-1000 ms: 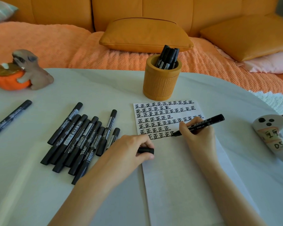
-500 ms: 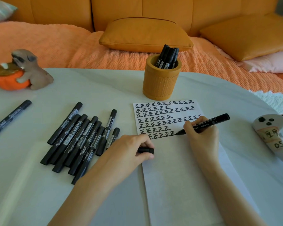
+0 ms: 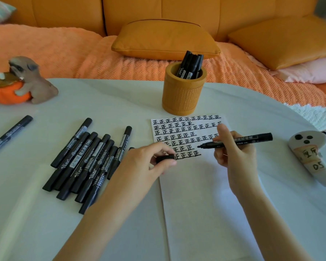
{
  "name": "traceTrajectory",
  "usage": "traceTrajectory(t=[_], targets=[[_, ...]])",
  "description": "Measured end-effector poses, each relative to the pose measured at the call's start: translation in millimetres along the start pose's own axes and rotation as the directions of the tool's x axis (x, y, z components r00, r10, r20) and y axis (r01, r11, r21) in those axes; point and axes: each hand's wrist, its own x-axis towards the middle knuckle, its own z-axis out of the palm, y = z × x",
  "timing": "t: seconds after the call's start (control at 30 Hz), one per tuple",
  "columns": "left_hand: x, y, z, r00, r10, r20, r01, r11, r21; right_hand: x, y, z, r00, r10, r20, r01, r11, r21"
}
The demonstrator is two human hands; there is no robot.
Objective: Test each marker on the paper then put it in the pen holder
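We find bare table (image 3: pixel 111 102) on both sides of the pen holder (image 3: pixel 183 97), and a hand can also reach it straight over the paper (image 3: pixel 205 204). Inside, the standing markers (image 3: pixel 191 65) fill most of its mouth, leaving a gap at the left. The marker pile (image 3: pixel 87 159) blocks the left, and the ghost figure (image 3: pixel 309 153) blocks the far right.
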Motion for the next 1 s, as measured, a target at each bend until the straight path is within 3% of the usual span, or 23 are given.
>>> traceTrajectory(t=[0.13, 0.3, 1.0], targets=[[0.9, 4.0, 2.4, 0.998, -0.042, -0.045, 0.032, 0.981, -0.190, -4.9, -2.9, 4.8, 0.997, 0.037, 0.064, -0.043, 0.996, 0.084], [1.9, 6.6, 4.6, 0.994, -0.086, -0.074, 0.059, 0.951, -0.305, -14.8, -5.1, 13.3, 0.992, 0.045, 0.115, -0.058, 0.991, 0.117], [-5.7, 19.1, 14.9, 0.995, -0.063, -0.084, 0.030, 0.936, -0.350, -30.2, 2.5, 36.2, 0.986, 0.007, 0.169, -0.039, 0.982, 0.187]])
